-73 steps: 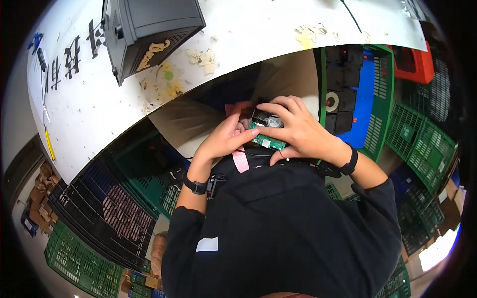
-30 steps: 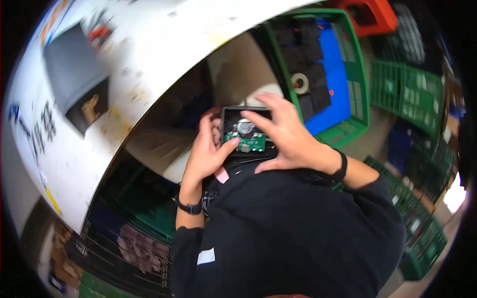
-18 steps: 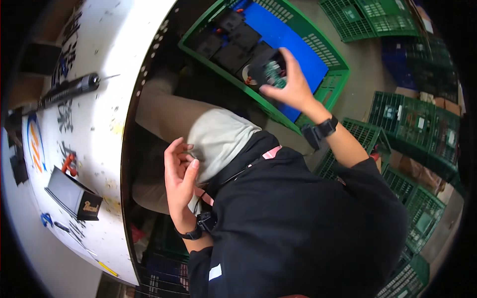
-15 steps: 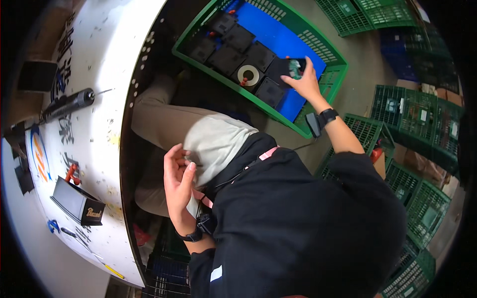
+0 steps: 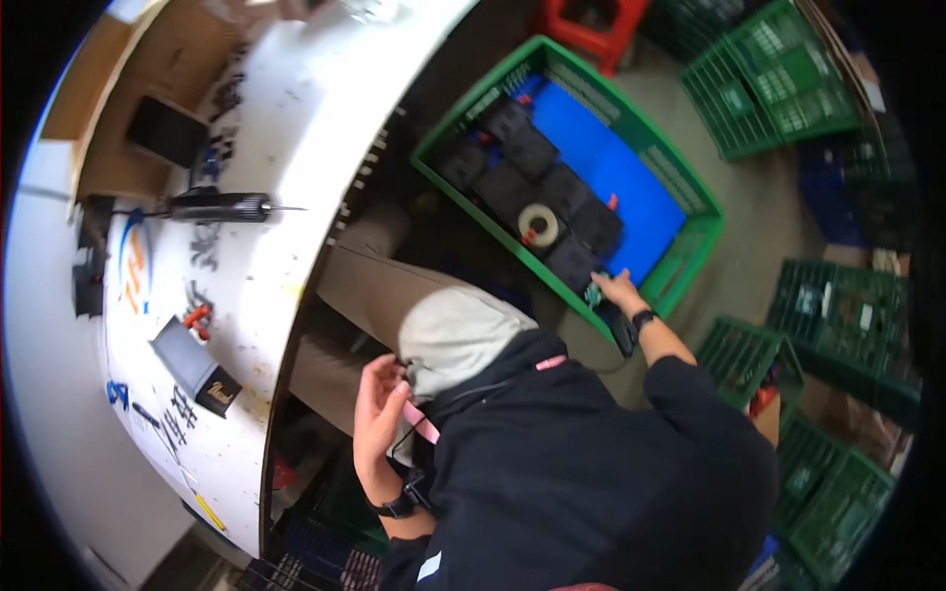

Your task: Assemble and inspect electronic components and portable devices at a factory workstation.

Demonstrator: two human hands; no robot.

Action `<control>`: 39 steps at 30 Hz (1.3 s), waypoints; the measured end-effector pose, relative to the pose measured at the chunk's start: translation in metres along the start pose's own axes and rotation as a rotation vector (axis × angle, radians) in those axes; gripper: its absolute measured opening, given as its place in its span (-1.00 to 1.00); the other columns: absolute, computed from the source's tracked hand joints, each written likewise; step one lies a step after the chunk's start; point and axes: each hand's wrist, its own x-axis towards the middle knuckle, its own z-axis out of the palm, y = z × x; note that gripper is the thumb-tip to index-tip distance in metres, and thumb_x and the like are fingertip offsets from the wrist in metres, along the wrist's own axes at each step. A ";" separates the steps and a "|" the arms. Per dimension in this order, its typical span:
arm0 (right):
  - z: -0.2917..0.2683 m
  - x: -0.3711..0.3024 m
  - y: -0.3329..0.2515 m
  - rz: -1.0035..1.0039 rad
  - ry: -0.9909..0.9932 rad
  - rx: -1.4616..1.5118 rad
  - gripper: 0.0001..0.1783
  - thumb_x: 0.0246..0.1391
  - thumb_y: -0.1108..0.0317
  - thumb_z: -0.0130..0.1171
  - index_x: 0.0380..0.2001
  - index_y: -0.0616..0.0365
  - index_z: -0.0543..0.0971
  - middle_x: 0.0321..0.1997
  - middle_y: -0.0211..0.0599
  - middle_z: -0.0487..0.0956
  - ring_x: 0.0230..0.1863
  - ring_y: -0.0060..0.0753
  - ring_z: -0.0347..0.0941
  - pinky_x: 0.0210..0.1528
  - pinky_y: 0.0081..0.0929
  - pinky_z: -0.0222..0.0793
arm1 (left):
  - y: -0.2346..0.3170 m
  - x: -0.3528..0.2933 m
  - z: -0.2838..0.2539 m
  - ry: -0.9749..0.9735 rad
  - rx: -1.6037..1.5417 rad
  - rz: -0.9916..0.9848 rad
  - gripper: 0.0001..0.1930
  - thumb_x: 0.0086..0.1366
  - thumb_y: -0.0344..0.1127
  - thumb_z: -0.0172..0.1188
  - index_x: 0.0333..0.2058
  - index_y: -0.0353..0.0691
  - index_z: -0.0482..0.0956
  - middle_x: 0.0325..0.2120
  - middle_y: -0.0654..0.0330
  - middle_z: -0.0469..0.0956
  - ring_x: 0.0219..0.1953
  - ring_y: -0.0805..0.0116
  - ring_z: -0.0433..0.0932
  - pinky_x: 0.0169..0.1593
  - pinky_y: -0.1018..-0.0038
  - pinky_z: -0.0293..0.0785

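The circuit-board unit was right of centre in the frame, at the lower corner of the green plastic crate. Its green face was turned up toward the camera; fingers and blur hid the rest, so its long axis could not be told. The right hand was at this unit, index finger stretched along its upper edge; whether it gripped or merely touched could not be told. The left hand, left of centre, held nothing, its fingers loosely curled near the pale cloth over the lap.

The crate, slotted along its walls, ran lengthwise from upper left to lower right. On its smooth blue liner were about seven flat, squarish black housings and one pale ring-shaped roll. One red stool stood beyond.

On the white tabletop, one black cylindrical power screwdriver lay with its bit pointing right, and one black box sat at left. At least four green lattice crates filled the right side.
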 end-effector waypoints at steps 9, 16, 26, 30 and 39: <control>-0.028 -0.099 -0.203 -0.727 -0.386 0.302 -0.58 0.31 0.10 0.27 0.04 0.20 0.56 -0.18 -0.22 0.67 -0.22 -0.47 0.61 -0.22 -0.53 0.50 | -0.041 -0.074 -0.048 0.597 -0.093 0.030 -0.66 0.43 -0.31 0.22 0.09 -0.36 0.51 -0.21 0.15 0.59 -0.25 0.43 0.57 -0.13 0.44 0.55; 0.048 -0.200 -0.300 -0.926 -0.518 -0.184 -0.51 0.38 0.00 0.14 0.04 0.26 0.57 -0.20 -0.34 0.63 -0.18 -0.44 0.54 -0.19 -0.51 0.48 | -0.281 -0.194 -0.102 1.602 0.220 -0.247 -0.64 0.30 -0.14 0.35 -0.07 -0.28 0.63 -0.20 -0.01 0.69 -0.13 0.06 0.67 -0.06 0.20 0.59; 0.086 -0.194 -0.384 -1.202 -0.608 -0.620 -0.30 0.53 -0.07 -0.21 0.35 0.35 0.37 0.37 -0.24 0.46 0.34 -0.37 0.35 0.40 -0.43 0.18 | -0.552 -0.239 0.097 1.020 -0.595 -1.224 0.07 0.05 0.10 0.51 0.43 -0.23 0.16 0.43 -0.28 0.08 0.40 -0.36 0.20 0.38 -0.02 0.32; 0.115 -0.215 -0.389 -0.982 -0.809 -0.653 -0.26 0.55 -0.13 -0.30 0.43 0.30 0.27 0.46 -0.25 0.35 0.47 -0.34 0.18 0.51 -0.42 -0.03 | -0.625 -0.249 0.185 1.058 -0.679 -1.250 0.02 0.06 0.12 0.50 0.38 -0.27 0.26 0.33 -0.38 0.25 0.34 -0.29 0.33 0.33 0.02 0.39; 0.108 -0.228 -0.416 -1.133 -0.927 -0.747 -0.25 0.55 -0.12 -0.32 0.48 0.28 0.18 0.50 -0.27 0.29 0.46 -0.30 0.22 0.51 -0.39 0.03 | -0.602 -0.276 0.194 0.948 -0.872 -0.991 -0.19 0.11 0.24 0.34 0.19 -0.26 0.56 0.35 -0.17 0.35 0.34 -0.07 0.38 0.30 0.06 0.35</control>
